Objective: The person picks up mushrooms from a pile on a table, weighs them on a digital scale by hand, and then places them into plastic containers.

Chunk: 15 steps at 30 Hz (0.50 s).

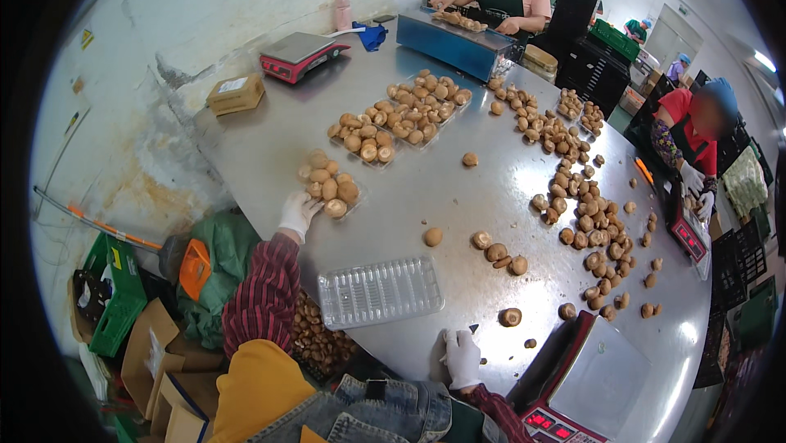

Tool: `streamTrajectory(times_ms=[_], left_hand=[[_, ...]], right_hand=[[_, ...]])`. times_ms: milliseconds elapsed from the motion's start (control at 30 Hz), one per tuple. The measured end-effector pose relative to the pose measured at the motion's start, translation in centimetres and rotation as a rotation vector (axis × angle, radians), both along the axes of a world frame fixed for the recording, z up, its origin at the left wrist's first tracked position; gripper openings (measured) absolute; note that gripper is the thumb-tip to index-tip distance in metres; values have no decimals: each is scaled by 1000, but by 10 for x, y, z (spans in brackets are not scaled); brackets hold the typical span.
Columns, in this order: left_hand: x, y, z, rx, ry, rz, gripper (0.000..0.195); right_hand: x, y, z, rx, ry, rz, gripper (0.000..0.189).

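My left hand (299,214), in a white glove, touches the near left end of a clear plastic tray filled with brown mushrooms (330,186). Whether its fingers grip the tray, I cannot tell. Beyond it stand several more filled trays (368,138) side by side. An unfilled clear plastic tray (381,292) lies on the metal table between my hands. My right hand (462,358), also gloved in white, rests on the table near the edge, its fingers partly curled; whether anything is under them is hidden. Right of it is a red digital scale (599,375) with a bare plate.
Loose mushrooms (589,203) spread across the right of the steel table (466,197). A second scale (301,53) and a cardboard box (236,94) stand by the wall. One co-worker is behind a blue wrapping machine (451,44), another at a scale (691,237) on the right.
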<state>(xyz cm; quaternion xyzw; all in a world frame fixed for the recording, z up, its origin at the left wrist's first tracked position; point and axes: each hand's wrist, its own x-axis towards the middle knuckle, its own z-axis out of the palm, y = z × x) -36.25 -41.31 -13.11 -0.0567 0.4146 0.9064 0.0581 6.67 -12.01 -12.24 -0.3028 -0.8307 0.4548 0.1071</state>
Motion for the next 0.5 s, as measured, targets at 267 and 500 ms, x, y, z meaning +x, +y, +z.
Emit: streamTrajectory(times_ms=[267, 500], left_hand=[[-20, 56, 29, -376, -64, -83, 9], [-47, 77, 34, -426, -151, -143, 5]], right_hand=[[10, -11, 10, 315, -52, 28, 29], [9, -15, 0, 478, -3, -5, 20]])
